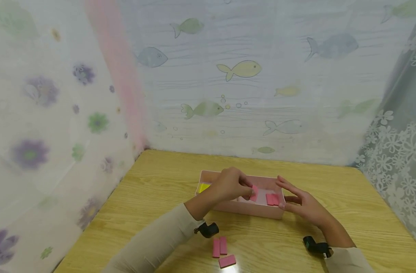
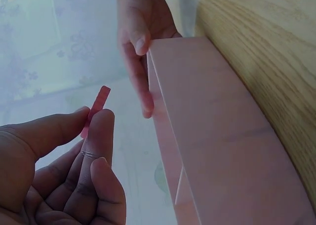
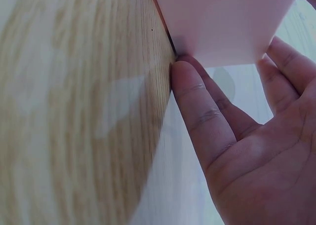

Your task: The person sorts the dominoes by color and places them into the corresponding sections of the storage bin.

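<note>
1. A person's left hand [image 1: 230, 185] pinches a small pink rectangular tile [image 1: 254, 192] between thumb and fingers, holding it over the open box, right of the middle.
2. The right hand [image 1: 305, 207] rests at the box's right end, fingers extended and spread, thumb at the near corner; it touches the box without clenching.
3. The long, pale pink open-topped box [image 1: 249, 211] stands on a wood-grain table [image 1: 167, 174]. Inside, two pink tiles [image 1: 270, 199] lie at the right and a yellow piece [image 1: 203, 187] at the left.
4. On the table's near side lie three more pink tiles [image 1: 227, 261]: two side by side, one nearer, angled.
5. Behind hangs a fish-print curtain [image 1: 283, 49].
</note>
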Demonstrator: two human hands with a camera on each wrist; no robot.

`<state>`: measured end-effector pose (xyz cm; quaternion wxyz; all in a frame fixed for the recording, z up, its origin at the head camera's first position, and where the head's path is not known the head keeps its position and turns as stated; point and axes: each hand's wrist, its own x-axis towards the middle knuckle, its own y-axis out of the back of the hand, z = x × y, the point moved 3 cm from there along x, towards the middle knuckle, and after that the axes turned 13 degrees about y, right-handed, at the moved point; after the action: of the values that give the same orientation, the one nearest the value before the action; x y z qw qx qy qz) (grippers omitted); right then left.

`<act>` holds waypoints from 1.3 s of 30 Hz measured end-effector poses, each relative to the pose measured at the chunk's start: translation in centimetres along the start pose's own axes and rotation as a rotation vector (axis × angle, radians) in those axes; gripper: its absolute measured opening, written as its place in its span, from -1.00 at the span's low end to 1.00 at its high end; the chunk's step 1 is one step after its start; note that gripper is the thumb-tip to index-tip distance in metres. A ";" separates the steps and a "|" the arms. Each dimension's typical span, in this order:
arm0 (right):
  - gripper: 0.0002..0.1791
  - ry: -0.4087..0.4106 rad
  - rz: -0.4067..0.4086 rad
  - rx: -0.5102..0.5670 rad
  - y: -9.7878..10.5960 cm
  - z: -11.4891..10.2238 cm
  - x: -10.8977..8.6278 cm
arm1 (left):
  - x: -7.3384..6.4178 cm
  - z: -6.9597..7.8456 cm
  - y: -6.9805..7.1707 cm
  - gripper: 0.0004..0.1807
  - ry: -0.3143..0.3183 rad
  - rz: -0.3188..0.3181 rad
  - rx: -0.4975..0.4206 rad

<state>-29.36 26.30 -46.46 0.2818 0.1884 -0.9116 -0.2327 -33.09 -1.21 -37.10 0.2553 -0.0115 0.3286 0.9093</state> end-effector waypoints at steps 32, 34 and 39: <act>-0.24 -0.033 -0.005 -0.016 0.2 0.6 -0.1 | 4.8 2.2 -0.8 -0.82 0.112 0.039 0.119; -0.24 -0.034 -0.004 -0.027 0.2 0.5 -0.1 | 5.0 2.4 -0.8 -0.83 0.127 0.028 0.095; -0.25 -0.024 -0.010 -0.041 0.3 0.3 0.0 | 5.4 2.5 -0.9 -0.82 0.164 0.001 0.059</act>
<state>-29.60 26.67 -46.54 0.2737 0.1843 -0.9090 -0.2548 -37.02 3.36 -36.73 0.2272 -0.0780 0.3751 0.8953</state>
